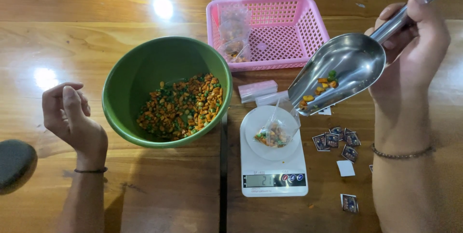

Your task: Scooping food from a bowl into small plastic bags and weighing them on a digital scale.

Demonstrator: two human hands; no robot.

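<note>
Left hand (pixel 67 117) rested on the table, fingers curled loosely, holding nothing; green bowl (pixel 166 90) of mixed snacks sat just right of them. Right hand (pixel 415 45) had fingers wrapped around the metal scoop (pixel 345 66) handle, its tip tilted below-left of them over a small clear bag (pixel 275 131) on the white scale (pixel 273 158).

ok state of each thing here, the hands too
left hand: empty, loosely curled
right hand: gripping the scoop handle
metal scoop: tilted over the scale, few snack pieces left
small clear bag: on the scale, open, partly filled
scale: on, display lit
green bowl: partly full of mix
pink basket: holds filled bags
</note>
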